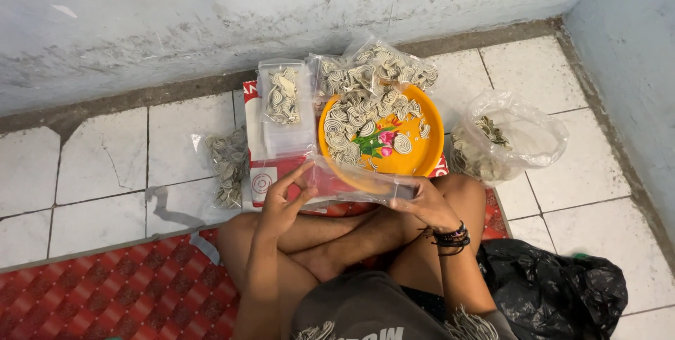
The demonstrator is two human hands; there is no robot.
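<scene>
Left hand (285,196) and right hand (424,203), fingers half curled, pinching opposite ends of clear plastic bag (351,184) above orange plate (416,149) of spiral pieces (351,118).

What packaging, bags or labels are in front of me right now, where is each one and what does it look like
Empty clear plastic bag: flat, held between left hand and right hand.
Clear rectangular packs: left of the orange plate, holding pale spiral pieces.
Filled clear bags: behind the plate.
Open clear bag: right of the plate, partly full.
Small clear bag: on the tiles, far left.
Black plastic bag: lower right, crumpled.
</scene>
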